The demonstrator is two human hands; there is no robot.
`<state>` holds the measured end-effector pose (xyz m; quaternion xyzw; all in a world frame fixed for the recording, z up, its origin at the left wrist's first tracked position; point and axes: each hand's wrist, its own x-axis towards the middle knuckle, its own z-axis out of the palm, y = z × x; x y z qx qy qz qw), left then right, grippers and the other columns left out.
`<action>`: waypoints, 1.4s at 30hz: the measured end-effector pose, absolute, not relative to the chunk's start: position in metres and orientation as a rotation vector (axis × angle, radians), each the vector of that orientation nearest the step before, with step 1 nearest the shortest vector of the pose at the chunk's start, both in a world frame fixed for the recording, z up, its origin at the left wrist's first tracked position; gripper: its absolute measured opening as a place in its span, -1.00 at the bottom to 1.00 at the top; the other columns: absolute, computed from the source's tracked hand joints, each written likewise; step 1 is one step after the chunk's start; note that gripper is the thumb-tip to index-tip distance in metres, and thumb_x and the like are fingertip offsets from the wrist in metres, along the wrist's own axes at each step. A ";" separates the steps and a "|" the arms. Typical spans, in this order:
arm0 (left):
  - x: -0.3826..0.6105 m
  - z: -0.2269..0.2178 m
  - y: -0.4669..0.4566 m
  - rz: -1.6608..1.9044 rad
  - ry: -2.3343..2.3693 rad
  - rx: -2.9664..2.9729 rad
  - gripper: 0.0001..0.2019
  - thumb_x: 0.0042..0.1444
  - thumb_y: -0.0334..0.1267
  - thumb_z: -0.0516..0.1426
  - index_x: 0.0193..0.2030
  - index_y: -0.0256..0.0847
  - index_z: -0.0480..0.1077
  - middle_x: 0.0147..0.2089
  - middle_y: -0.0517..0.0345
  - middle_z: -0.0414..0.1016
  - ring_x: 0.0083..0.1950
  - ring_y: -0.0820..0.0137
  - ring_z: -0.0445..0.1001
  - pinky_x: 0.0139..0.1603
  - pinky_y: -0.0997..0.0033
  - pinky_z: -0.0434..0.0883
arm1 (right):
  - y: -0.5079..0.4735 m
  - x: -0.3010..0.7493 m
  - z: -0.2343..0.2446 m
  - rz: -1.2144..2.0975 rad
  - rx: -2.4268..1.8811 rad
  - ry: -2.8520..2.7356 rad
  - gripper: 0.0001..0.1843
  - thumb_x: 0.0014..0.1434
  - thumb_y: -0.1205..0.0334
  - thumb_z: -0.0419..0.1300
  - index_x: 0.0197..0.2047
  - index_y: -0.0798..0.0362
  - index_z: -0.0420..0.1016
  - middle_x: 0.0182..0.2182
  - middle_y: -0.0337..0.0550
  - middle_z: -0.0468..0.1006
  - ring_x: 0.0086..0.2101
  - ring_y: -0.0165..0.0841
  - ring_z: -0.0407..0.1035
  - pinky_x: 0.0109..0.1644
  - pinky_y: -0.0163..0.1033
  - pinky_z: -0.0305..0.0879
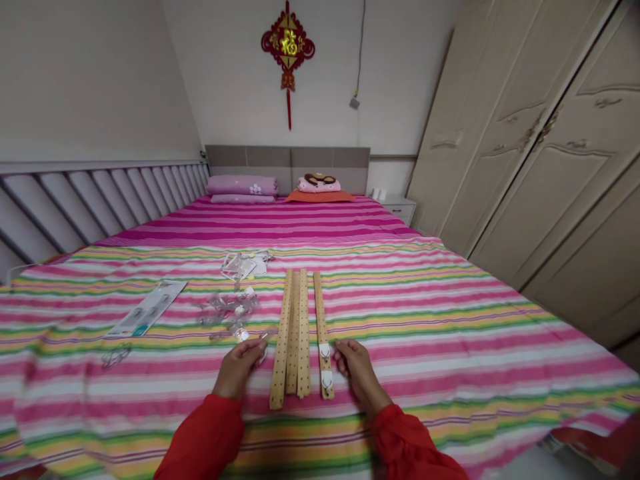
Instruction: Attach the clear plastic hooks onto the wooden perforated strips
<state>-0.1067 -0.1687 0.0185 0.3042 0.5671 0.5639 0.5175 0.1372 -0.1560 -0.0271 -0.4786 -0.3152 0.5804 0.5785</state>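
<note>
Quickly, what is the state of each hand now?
Left hand: closed, pinching a small whitish piece.
Right hand: curled beside the rightmost perforated tan wooden strip; whether it holds anything cannot be told.

One head-worn view, looking forward and down along a magenta-striped bed (225, 223).
The camera sits above the foot end, over a pink, white, green and yellow striped cloth (430, 347), facing a grey-brown panelled headboard (330, 167) far off. The bare left hand (240, 363) and bare right hand (359, 370) enter from the bottom edge, near the lens, with yellowish perforated strips (303, 333) between them. The wide field reaches a pale slatted rail (90, 200) at left, a cream panelled wardrobe (500, 153) at right and a red-and-gold wall ornament (289, 43) up top.
</note>
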 end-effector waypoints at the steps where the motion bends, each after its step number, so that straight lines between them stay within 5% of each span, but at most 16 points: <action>1: -0.106 0.026 -0.171 1.363 1.263 0.562 -0.86 -0.14 -0.46 0.28 -0.37 -0.31 0.46 -0.48 0.21 0.50 -0.49 0.57 0.43 -0.44 0.63 0.38 | -0.158 0.136 -0.024 1.336 -1.109 -0.741 -0.67 -0.14 0.05 0.32 -0.61 0.09 0.32 -0.75 -0.35 0.35 -0.79 -0.60 0.02 -0.72 -0.42 -0.17; 9: -0.067 0.059 -0.190 1.279 0.915 0.179 -0.86 0.11 -0.57 0.07 -0.31 -0.30 0.40 -0.46 0.21 0.48 -0.53 0.60 0.46 -0.53 0.67 0.42 | -0.184 0.102 0.025 1.271 -0.994 -1.092 -0.71 -0.26 0.11 0.41 -0.47 0.08 0.50 -0.62 -0.31 0.43 -0.61 -0.48 0.22 -0.55 -0.39 0.16; 26: -0.013 0.060 -0.193 1.171 0.992 0.316 -0.88 0.01 -0.52 0.20 -0.31 -0.26 0.44 -0.41 0.20 0.52 -0.47 0.59 0.48 -0.45 0.69 0.39 | -0.189 0.106 0.025 1.239 -0.965 -1.037 -0.69 -0.26 0.13 0.42 -0.46 0.05 0.43 -0.68 -0.39 0.34 -0.67 -0.53 0.10 -0.61 -0.41 0.08; 30: -0.012 0.065 -0.190 1.115 1.001 0.431 -0.79 -0.08 -0.57 0.23 -0.27 -0.30 0.47 -0.32 0.10 0.56 -0.42 0.55 0.50 -0.45 0.66 0.39 | -0.183 0.112 0.018 1.258 -0.946 -0.987 -0.71 -0.26 0.20 0.42 -0.46 0.07 0.44 -0.63 -0.33 0.42 -0.64 -0.52 0.18 -0.58 -0.41 0.11; 36: -0.006 0.060 -0.187 1.187 1.053 0.704 -0.80 -0.24 -0.35 0.34 -0.44 -0.30 0.44 -0.51 0.20 0.48 -0.48 0.53 0.44 -0.44 0.60 0.35 | -0.184 0.114 0.015 1.333 -0.899 -0.957 -0.66 -0.27 0.29 0.40 -0.34 0.05 0.47 -0.59 -0.34 0.47 -0.65 -0.52 0.23 -0.57 -0.41 0.14; 42: -0.010 0.061 -0.193 1.012 1.085 1.495 -0.89 -0.06 -0.23 0.20 -0.44 -0.22 0.40 -0.52 0.20 0.43 -0.46 0.44 0.40 -0.41 0.47 0.32 | -0.190 0.127 0.016 1.646 -0.851 -0.823 -0.73 -0.12 0.13 0.31 -0.33 0.10 0.53 -0.59 -0.21 0.52 -0.62 -0.41 0.35 -0.57 -0.36 0.21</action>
